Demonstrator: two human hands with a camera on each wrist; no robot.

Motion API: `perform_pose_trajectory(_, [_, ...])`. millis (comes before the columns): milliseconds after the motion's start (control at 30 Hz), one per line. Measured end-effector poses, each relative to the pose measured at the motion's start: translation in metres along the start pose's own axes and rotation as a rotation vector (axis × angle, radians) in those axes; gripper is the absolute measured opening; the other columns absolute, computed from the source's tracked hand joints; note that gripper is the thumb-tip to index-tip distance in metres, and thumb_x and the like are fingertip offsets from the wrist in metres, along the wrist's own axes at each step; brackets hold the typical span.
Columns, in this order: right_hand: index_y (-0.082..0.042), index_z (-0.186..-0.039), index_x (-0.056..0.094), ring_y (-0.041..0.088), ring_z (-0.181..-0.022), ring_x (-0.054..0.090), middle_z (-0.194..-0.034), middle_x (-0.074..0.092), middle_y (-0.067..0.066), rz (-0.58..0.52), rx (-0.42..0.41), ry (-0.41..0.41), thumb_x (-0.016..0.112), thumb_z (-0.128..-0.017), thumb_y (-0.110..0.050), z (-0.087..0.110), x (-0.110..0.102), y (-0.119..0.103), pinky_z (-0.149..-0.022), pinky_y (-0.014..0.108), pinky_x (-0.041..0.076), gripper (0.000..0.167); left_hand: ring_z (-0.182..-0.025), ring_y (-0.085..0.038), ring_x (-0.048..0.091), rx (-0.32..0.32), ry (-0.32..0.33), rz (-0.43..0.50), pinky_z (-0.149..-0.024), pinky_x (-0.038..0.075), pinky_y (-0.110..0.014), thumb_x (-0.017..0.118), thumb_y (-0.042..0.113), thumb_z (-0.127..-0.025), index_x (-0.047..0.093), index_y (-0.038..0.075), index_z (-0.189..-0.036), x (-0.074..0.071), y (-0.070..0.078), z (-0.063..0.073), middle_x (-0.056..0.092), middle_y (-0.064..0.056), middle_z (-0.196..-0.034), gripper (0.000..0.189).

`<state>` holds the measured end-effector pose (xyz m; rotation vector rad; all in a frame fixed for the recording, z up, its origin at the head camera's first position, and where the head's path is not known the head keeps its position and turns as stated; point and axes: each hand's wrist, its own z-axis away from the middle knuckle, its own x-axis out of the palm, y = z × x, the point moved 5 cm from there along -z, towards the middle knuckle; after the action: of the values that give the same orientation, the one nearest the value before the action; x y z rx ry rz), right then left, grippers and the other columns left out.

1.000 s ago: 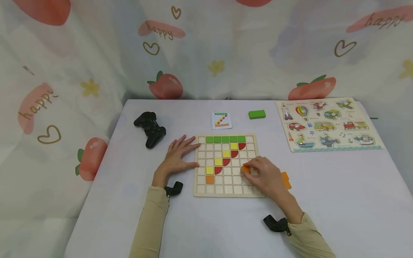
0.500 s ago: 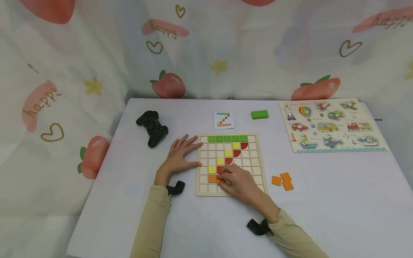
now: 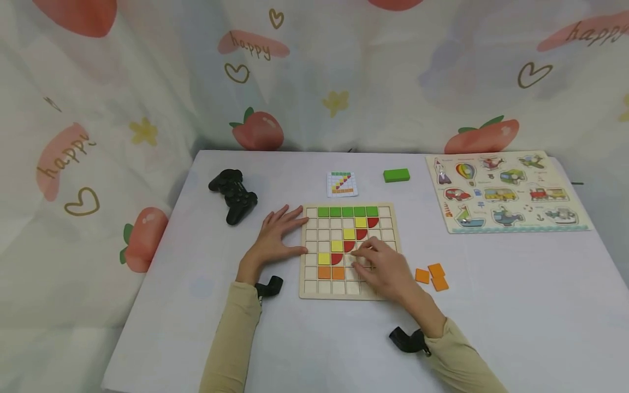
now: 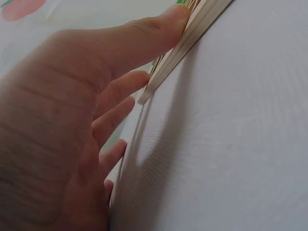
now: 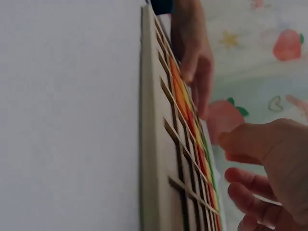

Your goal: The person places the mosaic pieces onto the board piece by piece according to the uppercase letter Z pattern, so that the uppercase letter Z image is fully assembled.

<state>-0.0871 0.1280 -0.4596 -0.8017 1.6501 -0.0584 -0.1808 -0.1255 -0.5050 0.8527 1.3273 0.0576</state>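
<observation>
A wooden grid board point(image 3: 309, 295) lies on the table, holding a row of green squares point(image 3: 348, 212), a slanting line of yellow squares point(image 3: 336, 246) and red quarter-round pieces point(image 3: 361, 234), and two orange squares point(image 3: 338, 272) side by side. My left hand point(image 3: 269, 245) touches the board's left edge with spread fingers; in the left wrist view the thumb point(image 4: 168, 24) rests against the rim. Over the board's right half hovers my right hand point(image 3: 388, 270), its fingers bent and apart with nothing between them. Several loose orange squares point(image 3: 435, 271) lie right of the board.
Behind the board lies a small pattern card point(image 3: 342, 184), with a green block point(image 3: 396, 175) to its right. A black game controller point(image 3: 233, 195) sits at the back left. A vehicle picture puzzle point(image 3: 508, 191) covers the back right corner.
My right hand carried an orange square leftward into the cell beside the first one, let it go, then drew back to the right. The left hand stays at the board's edge.
</observation>
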Motion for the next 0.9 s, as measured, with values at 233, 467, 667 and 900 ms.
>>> perform_pose_trajectory(233, [-0.003, -0.108, 0.073, 0.023, -0.083, 0.057, -0.102, 0.060, 0.011, -0.014, 0.330, -0.081, 0.082, -0.079, -0.020, 0.037, -0.043, 0.061, -0.064, 0.035, 0.047, 0.035, -0.151, -0.018, 0.009, 0.007, -0.002, -0.006, -0.120, 0.000, -0.048, 0.075, 0.056, -0.076, 0.052, 0.025, -0.145, 0.001, 0.002, -0.002, 0.030, 0.011, -0.159, 0.079])
perform_pose_trajectory(467, [-0.005, -0.104, 0.074, 0.026, -0.088, 0.057, -0.100, 0.060, 0.009, -0.051, 0.336, -0.117, 0.085, -0.075, -0.019, 0.067, -0.059, 0.081, -0.073, 0.041, 0.049, 0.034, -0.151, -0.019, 0.010, 0.009, 0.015, -0.008, -0.120, 0.001, -0.049, 0.076, 0.056, -0.075, 0.052, 0.026, -0.144, 0.001, -0.001, -0.001, 0.032, 0.010, -0.159, 0.078])
perform_pose_trajectory(667, [-0.007, -0.100, 0.076, 0.025, -0.089, 0.057, -0.100, 0.060, 0.006, -0.011, 0.287, -0.138, 0.087, -0.073, -0.021, 0.072, -0.064, 0.080, -0.072, 0.040, 0.050, 0.033, -0.151, -0.019, 0.010, 0.022, 0.016, 0.009, -0.120, 0.001, -0.049, 0.076, 0.056, -0.076, 0.052, 0.027, -0.144, 0.003, -0.002, -0.001, 0.032, 0.010, -0.159, 0.077])
perform_pose_trajectory(900, [-0.004, -0.098, 0.075, 0.018, -0.077, 0.054, -0.092, 0.063, 0.005, -0.013, 0.253, -0.065, 0.085, -0.073, -0.012, 0.064, -0.060, 0.085, -0.064, 0.032, 0.048, 0.029, -0.151, -0.019, 0.010, 0.015, 0.013, 0.006, -0.120, 0.000, -0.047, 0.075, 0.056, -0.076, 0.052, 0.028, -0.145, 0.003, -0.003, -0.001, 0.031, 0.011, -0.159, 0.077])
